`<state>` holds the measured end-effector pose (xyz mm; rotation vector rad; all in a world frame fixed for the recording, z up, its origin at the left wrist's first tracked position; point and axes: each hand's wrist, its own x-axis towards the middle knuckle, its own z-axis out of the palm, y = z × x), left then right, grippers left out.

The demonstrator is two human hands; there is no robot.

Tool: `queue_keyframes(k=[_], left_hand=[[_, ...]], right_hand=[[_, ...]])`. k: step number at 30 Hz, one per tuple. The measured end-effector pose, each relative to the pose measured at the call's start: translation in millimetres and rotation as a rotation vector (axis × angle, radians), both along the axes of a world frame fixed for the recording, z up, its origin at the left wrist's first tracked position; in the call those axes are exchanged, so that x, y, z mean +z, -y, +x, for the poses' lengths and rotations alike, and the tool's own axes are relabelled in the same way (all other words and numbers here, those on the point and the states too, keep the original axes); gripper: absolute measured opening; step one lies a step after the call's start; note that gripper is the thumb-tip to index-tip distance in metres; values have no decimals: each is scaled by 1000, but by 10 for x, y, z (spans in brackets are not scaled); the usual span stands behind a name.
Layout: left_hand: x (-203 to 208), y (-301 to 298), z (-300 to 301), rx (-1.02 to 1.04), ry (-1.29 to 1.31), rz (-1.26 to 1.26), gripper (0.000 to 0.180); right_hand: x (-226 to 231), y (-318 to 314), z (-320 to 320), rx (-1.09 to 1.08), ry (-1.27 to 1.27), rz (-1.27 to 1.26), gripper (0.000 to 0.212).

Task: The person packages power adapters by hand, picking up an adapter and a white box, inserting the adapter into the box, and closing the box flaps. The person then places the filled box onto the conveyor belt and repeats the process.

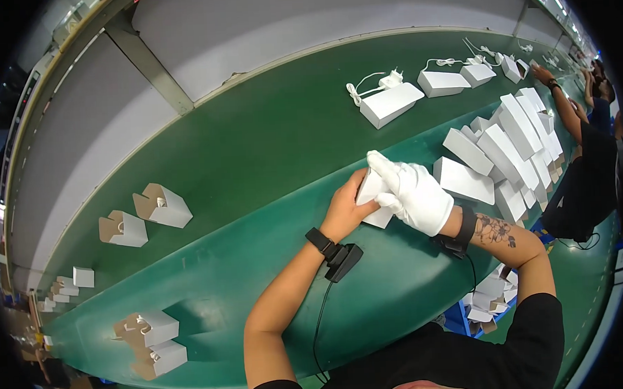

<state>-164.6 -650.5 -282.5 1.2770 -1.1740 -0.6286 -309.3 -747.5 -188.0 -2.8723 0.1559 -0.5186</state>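
Note:
In front of me, over the green work surface (289,314), is a small white cardboard box (378,218). My left hand (345,205) is bare and grips it from the left side. My right hand (417,198), in a white glove, is closed on its right side with the fingers reaching across it. The glove hides much of the box, so I cannot tell how its ends stand. Closest to my right hand among the other boxes is a loose white box (464,180) at the edge of a pile.
Many white boxes (507,141) are heaped at right. Behind, on the darker green belt (253,138), lie boxes and a white plug adapter (392,80) with cable. Open boxes (165,206) stand at left. A blue bin (457,320) sits below right; a co-worker's hand (544,75) reaches in far right.

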Motion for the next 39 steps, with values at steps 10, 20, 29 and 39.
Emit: queue_keyframes(k=[10, 20, 29, 39], left_hand=[[281, 12, 274, 338, 160, -203, 60], [169, -343, 1308, 980, 633, -54, 49], [365, -411, 1244, 1111, 1193, 399, 59], [783, -180, 436, 19, -33, -40, 44]], right_hand=[[171, 458, 450, 249, -41, 145, 43], [72, 2010, 1941, -831, -469, -330, 46], [-171, 2715, 2225, -915, -750, -221, 38], [719, 2022, 1131, -179, 661, 1652, 34]])
